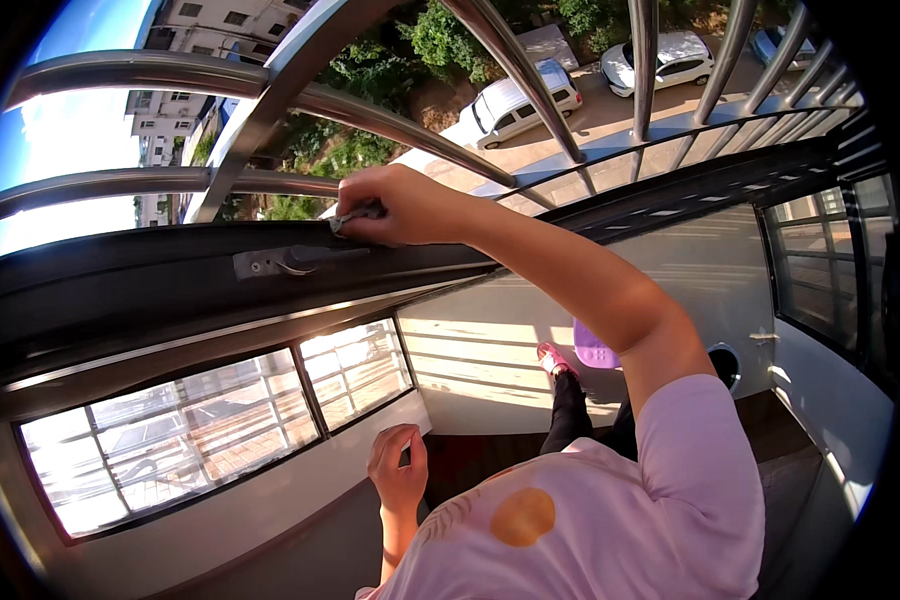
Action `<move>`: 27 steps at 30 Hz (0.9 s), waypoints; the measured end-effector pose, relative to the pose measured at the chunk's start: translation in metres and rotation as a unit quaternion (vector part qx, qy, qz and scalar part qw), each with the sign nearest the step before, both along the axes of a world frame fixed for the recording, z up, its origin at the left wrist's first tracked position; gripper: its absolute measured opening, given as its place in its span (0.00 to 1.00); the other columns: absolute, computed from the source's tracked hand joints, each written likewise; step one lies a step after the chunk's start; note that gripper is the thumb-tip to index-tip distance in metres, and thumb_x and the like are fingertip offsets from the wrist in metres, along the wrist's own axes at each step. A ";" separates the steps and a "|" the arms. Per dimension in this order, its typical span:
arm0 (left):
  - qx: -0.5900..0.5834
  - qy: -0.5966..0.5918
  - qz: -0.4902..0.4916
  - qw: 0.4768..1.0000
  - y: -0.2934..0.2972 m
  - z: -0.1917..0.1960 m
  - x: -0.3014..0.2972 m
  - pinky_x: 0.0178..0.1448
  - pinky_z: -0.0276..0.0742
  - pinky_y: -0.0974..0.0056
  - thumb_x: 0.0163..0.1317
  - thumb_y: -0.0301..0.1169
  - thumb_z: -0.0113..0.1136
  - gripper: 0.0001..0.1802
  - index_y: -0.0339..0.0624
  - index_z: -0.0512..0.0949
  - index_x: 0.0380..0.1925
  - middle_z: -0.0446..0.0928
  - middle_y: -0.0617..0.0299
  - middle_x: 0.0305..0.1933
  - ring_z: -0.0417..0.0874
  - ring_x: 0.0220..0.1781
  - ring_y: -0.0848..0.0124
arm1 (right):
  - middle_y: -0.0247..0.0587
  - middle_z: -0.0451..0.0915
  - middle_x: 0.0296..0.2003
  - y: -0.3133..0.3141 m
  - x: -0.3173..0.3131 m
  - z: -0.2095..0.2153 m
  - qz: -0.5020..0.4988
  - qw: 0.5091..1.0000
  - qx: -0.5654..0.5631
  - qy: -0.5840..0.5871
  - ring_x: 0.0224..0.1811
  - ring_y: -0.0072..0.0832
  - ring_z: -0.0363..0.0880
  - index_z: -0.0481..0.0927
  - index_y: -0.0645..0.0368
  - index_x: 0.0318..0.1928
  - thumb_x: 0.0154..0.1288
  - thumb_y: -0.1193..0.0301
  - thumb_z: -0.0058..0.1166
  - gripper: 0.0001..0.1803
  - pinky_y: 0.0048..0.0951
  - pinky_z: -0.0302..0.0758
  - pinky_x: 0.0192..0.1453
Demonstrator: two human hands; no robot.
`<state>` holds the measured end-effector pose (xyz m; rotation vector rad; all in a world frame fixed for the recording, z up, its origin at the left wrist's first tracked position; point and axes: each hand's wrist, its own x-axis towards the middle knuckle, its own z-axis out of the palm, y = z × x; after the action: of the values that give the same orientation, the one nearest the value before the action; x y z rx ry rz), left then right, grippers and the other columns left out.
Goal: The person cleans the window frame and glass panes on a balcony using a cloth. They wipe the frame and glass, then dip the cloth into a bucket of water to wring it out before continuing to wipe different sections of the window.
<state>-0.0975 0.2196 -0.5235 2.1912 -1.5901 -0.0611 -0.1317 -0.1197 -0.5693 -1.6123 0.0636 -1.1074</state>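
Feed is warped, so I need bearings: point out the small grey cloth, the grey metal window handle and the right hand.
small grey cloth (355, 214), head view, exposed edge.
grey metal window handle (310, 258), head view, lever base.
right hand (402, 205), head view, back of hand.

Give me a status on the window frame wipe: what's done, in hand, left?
Done: cannot tell; no stretch of the dark window frame looks plainly cleaner than the rest. In hand: the right hand presses a small grey cloth on the frame's top edge, just above the window handle. The left hand hangs low, loosely closed, apparently holding nothing. Left: likely the frame further along either way, and the handle itself.
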 end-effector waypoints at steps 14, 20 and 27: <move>0.066 0.041 -0.021 0.997 0.000 -0.031 -0.008 0.40 0.77 0.61 0.51 0.15 0.60 0.08 0.35 0.78 0.31 0.80 0.54 0.32 0.81 0.33 0.59 | 0.44 0.77 0.33 0.040 -0.002 -0.105 -0.167 0.985 0.036 0.020 0.38 0.42 0.77 0.77 0.60 0.33 0.53 0.79 0.59 0.06 0.36 0.74 0.41; 0.095 0.069 -0.033 0.993 -0.002 -0.046 -0.008 0.39 0.76 0.64 0.52 0.15 0.60 0.07 0.35 0.78 0.31 0.80 0.54 0.32 0.81 0.33 0.62 | 0.46 0.78 0.34 0.057 -0.002 -0.203 -0.194 0.966 0.136 0.101 0.40 0.45 0.78 0.78 0.60 0.35 0.55 0.78 0.58 0.06 0.38 0.74 0.43; 0.139 0.081 -0.060 0.985 -0.017 -0.043 -0.020 0.40 0.76 0.65 0.53 0.15 0.60 0.06 0.35 0.78 0.31 0.80 0.54 0.32 0.81 0.34 0.61 | 0.48 0.81 0.32 0.062 -0.025 -0.278 -0.200 0.894 0.319 0.244 0.35 0.38 0.81 0.77 0.61 0.39 0.53 0.72 0.63 0.13 0.32 0.76 0.41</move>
<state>-0.1179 0.2023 -0.5663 2.2230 -1.7018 -0.5144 -0.1562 -0.0576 -0.8468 -1.2477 1.0289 -0.8197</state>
